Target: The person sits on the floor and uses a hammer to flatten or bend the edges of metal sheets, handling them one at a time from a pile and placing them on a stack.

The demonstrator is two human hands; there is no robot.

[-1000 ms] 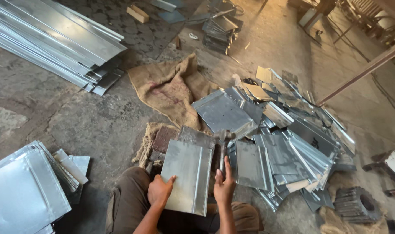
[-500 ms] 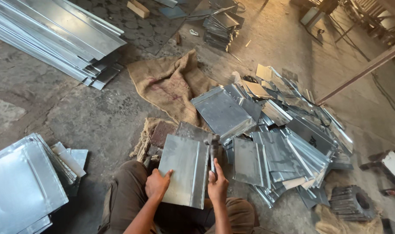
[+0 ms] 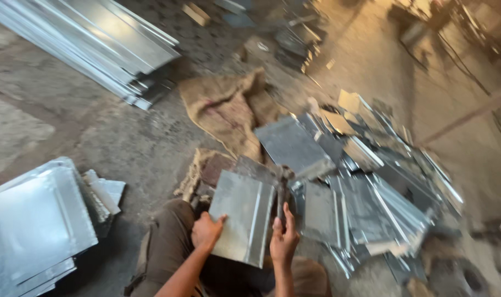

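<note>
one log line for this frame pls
left hand grips metal sheet left edge | right hand on right edge | sheet pile right

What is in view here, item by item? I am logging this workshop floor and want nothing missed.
Held metal sheet: one, grey, with a raised fold line, over the lap between both hands.
Loose pile of metal sheets: many, grey, on the floor to the right.
Stack of metal sheets: several, silver, at the lower left.
Long metal panels: a stack, silver, at the upper left.
Burlap sack: one, brown, on the floor in the centre.
Concrete floor: grey, dusty.
Far clutter, top: too blurred to tell.
Trousers: brown, at the bottom.
Left hand: grip on the sheet's left edge.
Right hand: against the sheet's right edge.
</note>
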